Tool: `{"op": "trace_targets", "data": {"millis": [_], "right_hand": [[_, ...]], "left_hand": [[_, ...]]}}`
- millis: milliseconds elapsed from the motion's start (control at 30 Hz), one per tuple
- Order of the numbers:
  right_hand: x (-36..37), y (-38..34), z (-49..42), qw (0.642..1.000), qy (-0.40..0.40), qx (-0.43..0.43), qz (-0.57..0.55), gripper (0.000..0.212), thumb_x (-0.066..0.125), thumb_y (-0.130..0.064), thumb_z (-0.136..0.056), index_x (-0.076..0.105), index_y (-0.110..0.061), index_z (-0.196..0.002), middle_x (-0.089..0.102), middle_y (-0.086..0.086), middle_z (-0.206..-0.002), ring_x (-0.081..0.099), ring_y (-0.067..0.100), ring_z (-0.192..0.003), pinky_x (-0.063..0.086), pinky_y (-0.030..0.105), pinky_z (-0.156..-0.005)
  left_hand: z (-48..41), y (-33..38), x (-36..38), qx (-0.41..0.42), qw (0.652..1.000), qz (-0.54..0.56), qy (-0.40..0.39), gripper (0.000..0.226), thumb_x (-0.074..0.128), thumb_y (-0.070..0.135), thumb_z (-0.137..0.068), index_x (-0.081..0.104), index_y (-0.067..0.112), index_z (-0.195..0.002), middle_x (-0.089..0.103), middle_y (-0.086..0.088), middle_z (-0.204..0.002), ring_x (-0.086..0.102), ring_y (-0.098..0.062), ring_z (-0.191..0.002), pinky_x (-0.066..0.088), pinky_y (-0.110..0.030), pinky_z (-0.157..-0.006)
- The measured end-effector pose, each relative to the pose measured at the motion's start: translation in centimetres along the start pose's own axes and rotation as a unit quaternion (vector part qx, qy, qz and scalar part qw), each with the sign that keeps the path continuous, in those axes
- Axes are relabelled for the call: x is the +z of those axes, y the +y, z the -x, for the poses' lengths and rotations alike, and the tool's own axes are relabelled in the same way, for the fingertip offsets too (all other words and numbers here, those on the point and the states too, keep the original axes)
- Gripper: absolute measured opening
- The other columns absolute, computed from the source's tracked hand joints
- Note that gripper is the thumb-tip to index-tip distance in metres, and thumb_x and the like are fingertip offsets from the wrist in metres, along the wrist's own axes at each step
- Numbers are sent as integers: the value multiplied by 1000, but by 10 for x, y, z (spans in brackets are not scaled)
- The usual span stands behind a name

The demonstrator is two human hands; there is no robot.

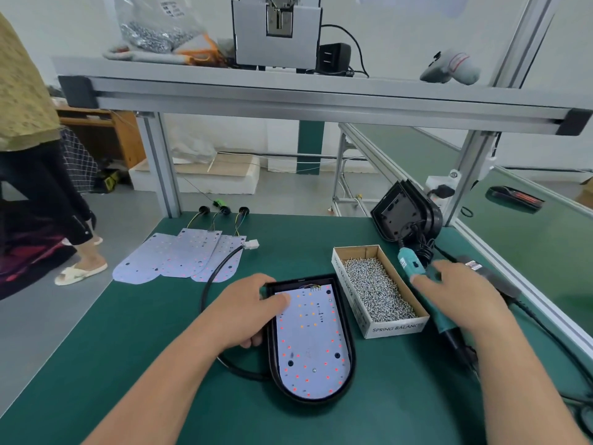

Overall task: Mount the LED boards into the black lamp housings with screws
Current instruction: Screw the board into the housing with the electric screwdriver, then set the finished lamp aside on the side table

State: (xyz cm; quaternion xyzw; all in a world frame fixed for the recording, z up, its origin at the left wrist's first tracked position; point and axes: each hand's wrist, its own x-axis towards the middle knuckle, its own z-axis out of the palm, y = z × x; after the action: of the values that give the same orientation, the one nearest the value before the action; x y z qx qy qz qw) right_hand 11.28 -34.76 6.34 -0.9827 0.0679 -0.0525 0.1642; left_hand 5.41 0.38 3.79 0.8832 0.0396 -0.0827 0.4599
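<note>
A black lamp housing (349, 342) lies on the green mat in front of me with a white LED board (313, 345) seated inside it. One screw shows near the board's lower middle. My left hand (247, 309) grips the housing's left rim, fingertips resting on the board's top left corner. My right hand (462, 300) hovers over a teal electric screwdriver (426, 284) lying on the mat; whether it touches the tool is unclear. A cardboard box of screws (378, 292) sits between the housing and the screwdriver.
Three spare LED boards (179, 255) with wires lie at the back left. More black housings (404, 213) lean at the back right. An aluminium frame shelf (288, 91) spans overhead. A person stands on the floor at far left.
</note>
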Motion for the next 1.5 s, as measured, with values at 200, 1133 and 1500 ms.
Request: {"op": "trace_targets", "data": {"millis": [200,1133,1500], "right_hand": [[-15,-74,59,977,59,-172,-111,41,46,-70,-89,61,-32,-95,66,-13,-69,61,4,-64,49,32,-60],[31,-102,71,912,-136,-327,-205,17,57,-30,-105,50,-41,-116,63,-16,-90,57,6,-75,44,24,-64],[15,-81,53,863,-114,-234,-433,24,65,-31,-93,76,-41,-112,70,-8,-90,59,8,-78,47,20,-70]], "left_hand": [[-9,-15,-25,-24,930,-216,296,30,51,43,-104,58,28,-128,67,3,-114,64,-23,-99,48,-37,-75],[-4,-7,-24,75,943,324,26,14,64,12,-102,78,15,-105,79,-11,-98,61,-10,-63,40,-17,-45],[-27,-22,-10,5,938,340,66,50,46,48,-109,71,5,-107,61,-4,-69,36,-14,-44,21,-21,-43]]}}
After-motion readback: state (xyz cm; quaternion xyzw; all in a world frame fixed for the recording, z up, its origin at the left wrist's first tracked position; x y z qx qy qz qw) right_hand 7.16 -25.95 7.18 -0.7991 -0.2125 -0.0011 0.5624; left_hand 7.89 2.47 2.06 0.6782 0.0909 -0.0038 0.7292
